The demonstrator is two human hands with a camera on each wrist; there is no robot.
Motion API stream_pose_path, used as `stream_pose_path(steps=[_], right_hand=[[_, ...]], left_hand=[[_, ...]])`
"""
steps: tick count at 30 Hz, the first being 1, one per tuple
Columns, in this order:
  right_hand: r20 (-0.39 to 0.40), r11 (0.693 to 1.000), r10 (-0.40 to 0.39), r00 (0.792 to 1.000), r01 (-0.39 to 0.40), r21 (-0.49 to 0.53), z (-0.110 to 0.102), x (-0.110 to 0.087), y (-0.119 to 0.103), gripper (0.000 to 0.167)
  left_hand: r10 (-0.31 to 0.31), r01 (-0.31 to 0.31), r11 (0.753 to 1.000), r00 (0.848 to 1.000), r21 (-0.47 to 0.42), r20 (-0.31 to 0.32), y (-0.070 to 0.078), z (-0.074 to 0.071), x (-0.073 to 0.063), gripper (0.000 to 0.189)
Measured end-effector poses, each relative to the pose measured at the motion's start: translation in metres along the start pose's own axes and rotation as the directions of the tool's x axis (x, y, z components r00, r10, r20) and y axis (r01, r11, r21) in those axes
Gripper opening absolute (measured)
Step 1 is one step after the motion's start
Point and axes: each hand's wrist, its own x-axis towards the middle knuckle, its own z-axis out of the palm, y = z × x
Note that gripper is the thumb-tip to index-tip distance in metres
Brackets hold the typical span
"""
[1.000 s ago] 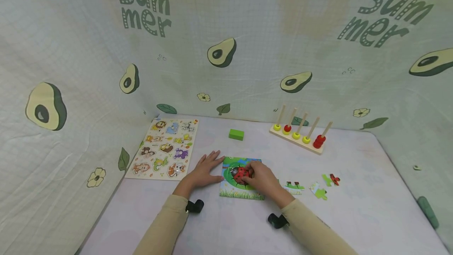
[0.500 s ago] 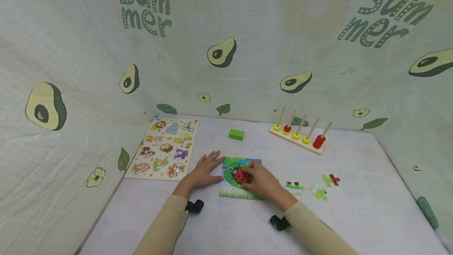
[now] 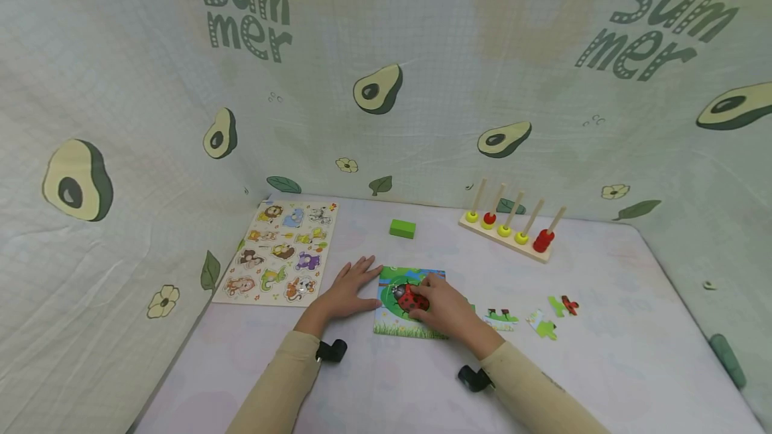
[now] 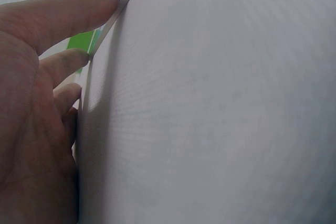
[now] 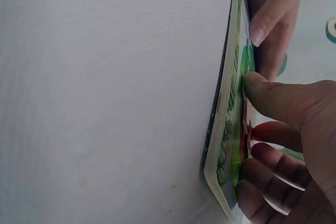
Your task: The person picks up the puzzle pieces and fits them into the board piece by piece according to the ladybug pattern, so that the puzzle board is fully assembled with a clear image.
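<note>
A square ladybug jigsaw puzzle board [image 3: 392, 325] lies flat on the table in front of the person, showing a red ladybug [image 3: 407, 300] on green. Thumb and curled fingers of the right hand [image 3: 449, 310] pinch a red-and-green puzzle piece [image 5: 247, 124] low over the board's right half, and the hand hides that part. In the right wrist view the thumb touches the board's picture side. At the board's left edge rests the left hand [image 3: 350, 292], fingers spread and fairly straight, with fingertips and thumb against the edge.
Loose puzzle pieces [image 3: 502, 317] lie right of the board, with more puzzle pieces [image 3: 545, 327] farther right. An animal peg puzzle [image 3: 283, 253] is at left. A green block [image 3: 403, 228] and a bead stacker [image 3: 506, 236] with upright pegs stand behind.
The right hand shifts slightly over the board, its fingers and thumb adjusting around the ladybug's right side. The left hand stays still at the board's edge.
</note>
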Motion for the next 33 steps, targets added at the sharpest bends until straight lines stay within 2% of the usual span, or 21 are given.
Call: stream_pose_path(steps=[8, 14, 22, 33], right_hand=[[0.019, 0.998, -0.020, 1.000, 0.021, -0.065, -0.0026, 0.0003, -0.0032, 0.055], [0.031, 0.998, -0.030, 0.999, 0.032, -0.062, -0.0050, -0.0006, -0.0055, 0.055], [0.009, 0.999, -0.040, 0.999, 0.040, -0.028, -0.0015, -0.0008, -0.0030, 0.054], [-0.034, 0.997, -0.063, 0.997, 0.062, -0.042, 0.0032, -0.0017, 0.0022, 0.054]], left_hand=[[0.008, -0.008, 1.000, 1.000, -0.011, -0.003, 0.0036, -0.0013, -0.0009, 0.078], [0.005, -0.005, 1.000, 1.000, -0.002, 0.002, 0.0021, -0.0003, -0.0005, 0.079], [0.006, -0.006, 1.000, 1.000, -0.003, -0.006, 0.0012, 0.0006, -0.0005, 0.078], [0.022, -0.022, 1.000, 1.000, -0.011, -0.014, 0.0036, -0.0017, -0.0019, 0.078]])
